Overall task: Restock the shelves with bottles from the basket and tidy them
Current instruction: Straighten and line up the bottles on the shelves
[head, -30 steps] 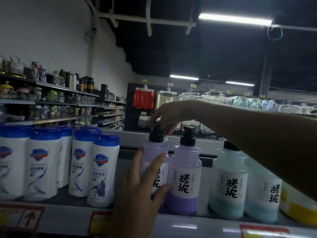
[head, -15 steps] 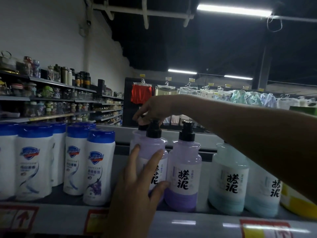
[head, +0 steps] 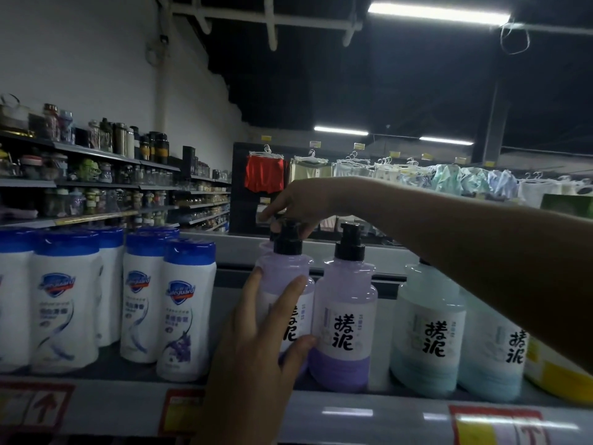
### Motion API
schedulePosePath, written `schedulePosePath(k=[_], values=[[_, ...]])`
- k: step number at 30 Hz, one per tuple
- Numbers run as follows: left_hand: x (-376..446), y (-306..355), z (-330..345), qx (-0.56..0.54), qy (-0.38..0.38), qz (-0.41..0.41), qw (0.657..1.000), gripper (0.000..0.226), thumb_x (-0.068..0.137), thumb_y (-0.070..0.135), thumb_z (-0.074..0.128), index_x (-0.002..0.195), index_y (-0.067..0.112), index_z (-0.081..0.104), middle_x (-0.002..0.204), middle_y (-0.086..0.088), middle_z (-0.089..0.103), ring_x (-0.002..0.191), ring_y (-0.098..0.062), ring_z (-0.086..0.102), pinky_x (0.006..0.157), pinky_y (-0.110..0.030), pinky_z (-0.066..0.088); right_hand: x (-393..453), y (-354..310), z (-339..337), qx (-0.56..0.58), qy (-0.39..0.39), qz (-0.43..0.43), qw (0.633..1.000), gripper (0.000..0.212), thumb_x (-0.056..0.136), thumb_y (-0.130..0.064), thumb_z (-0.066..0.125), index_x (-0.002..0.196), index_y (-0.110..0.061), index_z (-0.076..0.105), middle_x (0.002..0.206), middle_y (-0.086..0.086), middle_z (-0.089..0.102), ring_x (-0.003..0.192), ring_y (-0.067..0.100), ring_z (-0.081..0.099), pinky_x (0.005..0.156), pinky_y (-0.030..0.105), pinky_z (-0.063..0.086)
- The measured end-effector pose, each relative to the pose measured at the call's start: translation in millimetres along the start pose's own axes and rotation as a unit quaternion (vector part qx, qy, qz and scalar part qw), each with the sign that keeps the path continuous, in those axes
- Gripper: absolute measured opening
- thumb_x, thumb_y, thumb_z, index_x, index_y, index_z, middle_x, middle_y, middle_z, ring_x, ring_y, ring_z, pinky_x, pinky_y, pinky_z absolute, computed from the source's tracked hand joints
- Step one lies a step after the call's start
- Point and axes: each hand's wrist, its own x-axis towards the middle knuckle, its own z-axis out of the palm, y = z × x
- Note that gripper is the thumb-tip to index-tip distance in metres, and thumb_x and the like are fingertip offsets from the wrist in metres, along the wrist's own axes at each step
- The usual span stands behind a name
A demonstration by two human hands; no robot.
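Left hand (head: 256, 354) on smooth translucent purple bottle (head: 284, 293), right hand (head: 298, 200) gripping black pump

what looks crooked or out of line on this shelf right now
Nothing is spilled or damaged. Only the purple pump bottle under both hands sits slightly behind its purple neighbour, so it is not yet flush with the row.

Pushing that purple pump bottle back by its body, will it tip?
Probably not easily: the purple pump bottle looks squat with a broad base. It's likely stiff plastic with a smooth, possibly slippery wall. The right hand on its black pump should steady it.
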Motion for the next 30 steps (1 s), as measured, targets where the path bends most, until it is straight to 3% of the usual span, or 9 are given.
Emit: schedulePosePath(k=[4, 6, 9, 11, 15, 19, 22, 25, 30], values=[[0, 3, -6, -0.081, -0.014, -0.063, 0.995, 0.086, 0.077, 0.075, 0.049, 0.145, 0.072, -0.004, 0.165, 0.030, -0.002, 0.150, -0.006, 0.020, 0.112, -0.036, 0.036, -27, -7, -7, 0.048, 0.005, 0.012, 0.999, 0.055, 0.108, -0.028, 0.049, 0.159, -0.020, 0.032, 0.153, 0.016, 0.048, 0.126, 0.041, 0.059, 0.104, 0.051, 0.053], [2, 3, -13, -0.192, -0.009, -0.152, 0.970, 0.098, 0.068, 0.085, 0.059, 0.142, 0.075, -0.005, 0.166, 0.025, 0.016, 0.150, -0.007, 0.028, 0.118, -0.046, 0.034, -61, -7, -13, 0.181, 0.143, -0.008, 0.973, 0.054, 0.108, -0.037, 0.047, 0.156, -0.017, 0.036, 0.143, 0.007, 0.056, 0.134, 0.043, 0.052, 0.112, 0.053, 0.046], [8, 0, -22, -0.256, -0.033, -0.221, 0.940, 0.111, 0.050, 0.098, 0.058, 0.138, 0.080, -0.006, 0.164, 0.024, 0.022, 0.150, -0.011, 0.030, 0.118, -0.056, 0.032, -127, -8, 24, 0.360, 0.421, -0.042, 0.832, 0.045, 0.104, -0.039, 0.054, 0.147, -0.025, 0.050, 0.139, -0.008, 0.058, 0.128, 0.013, 0.056, 0.109, 0.039, 0.047], [17, 2, -28, -0.233, -0.077, -0.253, 0.936, 0.117, 0.043, 0.099, 0.060, 0.132, 0.083, -0.013, 0.165, 0.022, 0.019, 0.150, -0.016, 0.030, 0.117, -0.059, 0.031, -158, -12, 84, 0.391, 0.495, -0.037, 0.775, 0.057, 0.096, -0.050, 0.059, 0.149, -0.035, 0.045, 0.146, -0.017, 0.050, 0.130, 0.002, 0.050, 0.106, 0.031, 0.044], [32, -8, -30, -0.231, -0.138, -0.279, 0.922, 0.134, 0.031, 0.093, 0.075, 0.131, 0.082, -0.014, 0.164, 0.018, 0.025, 0.145, -0.019, 0.038, 0.114, -0.057, 0.037, -165, 2, 182, 0.366, 0.440, 0.046, 0.819, 0.105, 0.067, -0.067, 0.070, 0.158, -0.036, 0.026, 0.154, -0.014, 0.041, 0.139, 0.003, 0.041, 0.113, 0.032, 0.038], [43, -22, -26, -0.280, -0.176, -0.294, 0.897, 0.137, 0.038, 0.074, 0.091, 0.151, 0.056, 0.016, 0.138, 0.016, 0.062, 0.119, -0.012, 0.065, 0.102, -0.042, 0.052, -153, 29, 198, 0.342, 0.377, 0.039, 0.860, 0.079, 0.075, -0.025, 0.085, 0.140, -0.034, 0.042, 0.119, -0.014, 0.070, 0.106, -0.001, 0.066, 0.089, 0.027, 0.053], [47, -14, -25, -0.331, -0.193, -0.273, 0.883, 0.099, 0.059, 0.040, 0.094, 0.144, 0.038, 0.042, 0.114, 0.015, 0.075, 0.102, -0.007, 0.072, 0.083, -0.027, 0.059, -153, 38, 195, 0.323, 0.375, 0.024, 0.869, 0.070, 0.075, -0.016, 0.084, 0.132, -0.034, 0.047, 0.115, -0.016, 0.071, 0.105, -0.004, 0.066, 0.087, 0.022, 0.053], [43, -10, -24, -0.319, -0.185, -0.275, 0.888, 0.079, 0.068, 0.037, 0.092, 0.135, 0.038, 0.052, 0.115, 0.010, 0.075, 0.106, -0.011, 0.072, 0.098, -0.043, 0.055, -153, 39, 196, 0.310, 0.381, 0.019, 0.871, 0.069, 0.078, -0.013, 0.084, 0.132, -0.031, 0.047, 0.116, -0.019, 0.069, 0.104, -0.012, 0.062, 0.079, 0.005, 0.045], [39, -9, -26, -0.294, -0.171, -0.284, 0.896, 0.069, 0.071, 0.039, 0.086, 0.132, 0.039, 0.054, 0.118, 0.011, 0.074, 0.109, -0.012, 0.071, 0.101, -0.047, 0.053, -151, 40, 199, 0.314, 0.379, 0.023, 0.870, 0.075, 0.078, -0.020, 0.085, 0.138, -0.031, 0.042, 0.121, -0.020, 0.066, 0.106, -0.016, 0.059, 0.080, 0.002, 0.043]])
